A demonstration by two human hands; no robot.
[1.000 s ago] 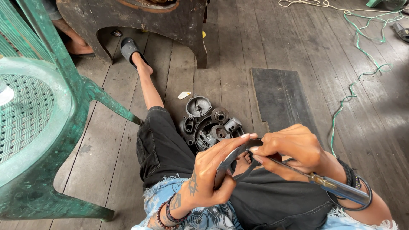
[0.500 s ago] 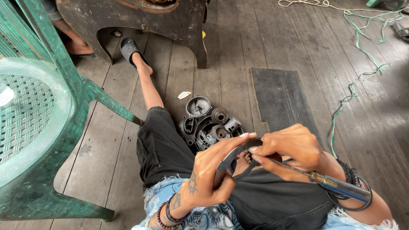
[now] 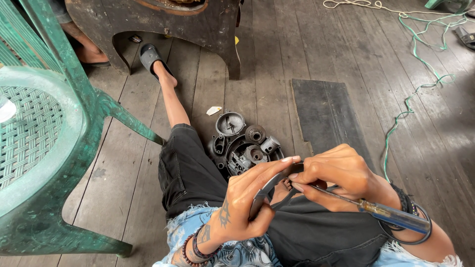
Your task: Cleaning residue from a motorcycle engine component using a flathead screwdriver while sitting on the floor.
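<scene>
Left hand (image 3: 242, 202) clamped round thin curved metal part (image 3: 269, 187), held over lap. Right hand (image 3: 341, 173) pinches screwdriver (image 3: 391, 215) shaft, tip against part's upper end. Engine parts (image 3: 245, 146) on plank floor (image 3: 307, 49) just beyond.

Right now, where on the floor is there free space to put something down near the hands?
Bare planks lie between the dark mat and the green cord, and between the green chair and the outstretched leg. The metal parts crowd the floor beside the knee.

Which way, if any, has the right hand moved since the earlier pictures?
No. The right hand with the screwdriver sits at the same spot relative to the dark floor board.
</scene>
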